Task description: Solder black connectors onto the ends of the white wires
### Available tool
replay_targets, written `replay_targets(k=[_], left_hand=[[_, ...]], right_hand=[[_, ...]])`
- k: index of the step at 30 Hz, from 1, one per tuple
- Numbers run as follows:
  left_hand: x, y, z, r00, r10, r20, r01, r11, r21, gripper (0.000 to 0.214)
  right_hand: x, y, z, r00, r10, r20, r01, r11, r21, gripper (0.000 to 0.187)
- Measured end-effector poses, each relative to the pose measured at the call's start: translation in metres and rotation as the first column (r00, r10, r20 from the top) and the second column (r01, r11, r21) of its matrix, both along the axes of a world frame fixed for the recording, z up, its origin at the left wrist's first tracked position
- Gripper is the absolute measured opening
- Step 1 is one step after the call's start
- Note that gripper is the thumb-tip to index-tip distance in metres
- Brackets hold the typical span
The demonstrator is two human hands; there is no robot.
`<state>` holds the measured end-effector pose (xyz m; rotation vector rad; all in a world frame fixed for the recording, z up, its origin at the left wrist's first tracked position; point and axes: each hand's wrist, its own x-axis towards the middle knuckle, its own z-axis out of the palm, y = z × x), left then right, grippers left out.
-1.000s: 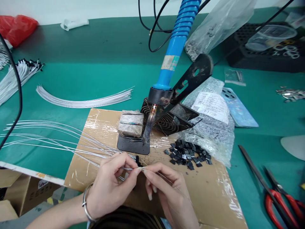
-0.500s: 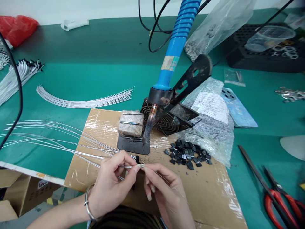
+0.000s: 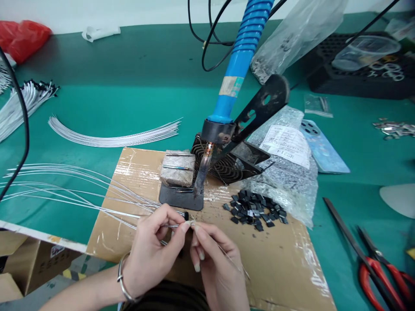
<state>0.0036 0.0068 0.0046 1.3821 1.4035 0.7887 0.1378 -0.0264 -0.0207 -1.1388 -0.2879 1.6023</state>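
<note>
My left hand (image 3: 154, 252) pinches white wires (image 3: 108, 210) between thumb and forefinger; their long tails fan out to the left across the cardboard. A small black connector (image 3: 186, 216) pokes out just behind these fingertips. Right beside it, my right hand (image 3: 215, 259) is closed in a pinch on a thin wire (image 3: 244, 272), whose free end hangs out below the palm. The fingertips of both hands almost meet, so the exact join there is hidden. Above them, a blue-handled soldering iron (image 3: 232, 82) points downward in its black holder (image 3: 259, 112).
Behind the hands are a fibrous block (image 3: 178, 176) with metal tips and a small black fan (image 3: 223, 168). Loose black pieces (image 3: 256, 209) lie on the cardboard (image 3: 285, 268). Red-handled scissors (image 3: 372, 268) are at right, bundled white wires (image 3: 113, 140) at back left.
My right hand has shifted slightly left and turned, and more of the thin wire shows below it. My left hand stays nearly still, keeping its pinch.
</note>
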Motion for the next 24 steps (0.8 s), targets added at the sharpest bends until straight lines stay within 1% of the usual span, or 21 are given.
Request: replay_targets(k=[2,3,4,5,6,7,8,9,10,11,12,13,14,16,18,22,24], left_hand=[[-0.001,0.002,0.001,1.0,0.005,0.01,-0.005,1.0,-0.017,0.023],[-0.001,0.003,0.001,1.0,0.009,0.014,-0.009,1.0,-0.022,0.023],[-0.002,0.005,0.002,1.0,0.018,0.016,-0.018,1.0,-0.024,0.022],[-0.003,0.006,0.003,0.999,0.026,0.02,-0.025,0.999,-0.026,0.021],[-0.003,0.007,0.004,0.999,0.034,0.024,-0.033,0.999,-0.03,0.02],[-0.004,0.009,0.005,0.999,0.037,0.03,-0.036,0.999,-0.034,0.019],[-0.005,0.009,0.005,0.999,0.039,0.036,-0.037,0.999,-0.039,0.018],[-0.005,0.01,0.006,0.999,0.038,0.04,-0.036,0.998,-0.042,0.019],[-0.005,0.011,0.007,0.999,0.036,0.041,-0.034,0.999,-0.043,0.019],[-0.005,0.011,0.007,0.999,0.032,0.04,-0.031,0.999,-0.04,0.018],[-0.005,0.011,0.008,0.999,0.028,0.036,-0.027,0.999,-0.031,0.018],[-0.005,0.011,0.008,0.999,0.023,0.031,-0.022,1.0,-0.02,0.018],[-0.005,0.011,0.008,1.0,0.019,0.024,-0.019,1.0,-0.008,0.017],[-0.005,0.011,0.009,1.0,0.015,0.012,-0.015,1.0,0.014,0.016],[-0.005,0.011,0.009,1.0,0.021,0.003,-0.021,0.999,0.025,0.015],[-0.004,0.014,0.012,0.999,0.031,-0.012,-0.03,0.999,0.043,0.014],[-0.003,0.016,0.015,0.999,0.035,-0.016,-0.034,0.998,0.051,0.014]], right_hand=[[0.005,-0.001,-0.002,1.0,0.015,0.022,-0.016,1.0,0.023,0.027],[0.011,-0.002,-0.003,0.997,0.019,0.07,-0.023,0.998,0.052,0.03],[0.019,-0.003,-0.004,0.987,0.027,0.158,-0.042,0.995,0.091,0.034],[0.028,-0.003,-0.006,0.951,-0.009,0.309,-0.037,0.989,0.141,0.039],[0.039,-0.004,-0.007,0.865,-0.06,0.497,-0.042,0.981,0.19,0.036],[0.051,-0.004,-0.009,0.706,-0.119,0.698,-0.027,0.981,0.194,0.026],[0.063,-0.004,-0.012,0.512,-0.154,0.845,-0.045,0.978,0.205,0.02],[0.074,-0.003,-0.016,0.313,-0.177,0.933,-0.109,0.969,0.22,0.021],[0.084,-0.002,-0.02,0.146,-0.194,0.97,-0.181,0.959,0.219,0.024],[0.092,-0.001,-0.024,0.017,-0.218,0.976,-0.239,0.947,0.216,0.027],[0.099,0.0,-0.028,-0.078,-0.257,0.963,-0.303,0.927,0.223,0.027],[0.103,0.001,-0.032,-0.157,-0.3,0.941,-0.359,0.905,0.229,0.025],[0.105,0.002,-0.035,-0.21,-0.336,0.918,-0.411,0.882,0.229,0.023],[0.106,0.003,-0.037,-0.27,-0.388,0.881,-0.484,0.846,0.224,0.017],[0.104,0.004,-0.036,-0.292,-0.404,0.867,-0.501,0.837,0.221,0.014],[0.102,0.004,-0.033,-0.292,-0.4,0.869,-0.485,0.845,0.226,0.016],[0.102,0.002,-0.034,-0.268,-0.356,0.895,-0.452,0.867,0.21,0.019]])
